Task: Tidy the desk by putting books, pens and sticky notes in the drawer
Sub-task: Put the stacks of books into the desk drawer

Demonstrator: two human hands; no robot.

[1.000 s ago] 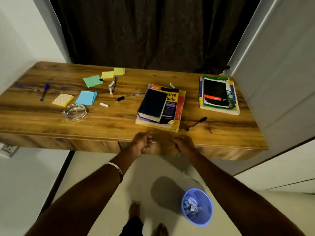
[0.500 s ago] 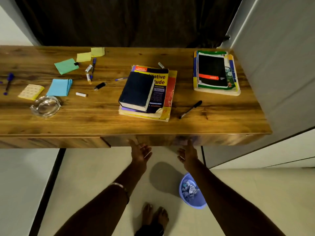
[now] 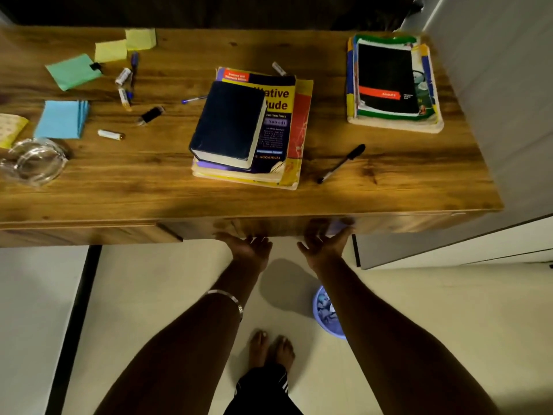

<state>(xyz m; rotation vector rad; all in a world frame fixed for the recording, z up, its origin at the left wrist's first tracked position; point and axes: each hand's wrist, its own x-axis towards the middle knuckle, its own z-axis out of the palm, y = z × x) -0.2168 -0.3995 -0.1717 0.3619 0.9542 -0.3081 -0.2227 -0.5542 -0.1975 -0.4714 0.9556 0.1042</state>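
A stack of books (image 3: 281, 100) topped by a dark blue book (image 3: 230, 124) lies mid-desk, with a second book stack (image 3: 389, 79) at the back right. A black pen (image 3: 341, 163) lies between them and a blue pen (image 3: 193, 99) sits left of the middle stack. Blue (image 3: 61, 118), green (image 3: 71, 71) and yellow (image 3: 110, 50) sticky notes lie on the left among several pens and caps (image 3: 124, 85). My left hand (image 3: 248, 250) and right hand (image 3: 324, 250) are palm-up at the lower edge of the closed drawer front (image 3: 269, 226), their fingertips hidden under it.
A glass ashtray (image 3: 33, 161) stands near the desk's front left edge. A blue waste bin (image 3: 326, 313) sits on the floor beside my right forearm. A grey panel (image 3: 508, 115) borders the desk's right end. My bare feet (image 3: 270, 348) are below.
Both hands dropped from the desk's front edge to beneath the drawer front and turned palm-up. The view moved closer to the desk.
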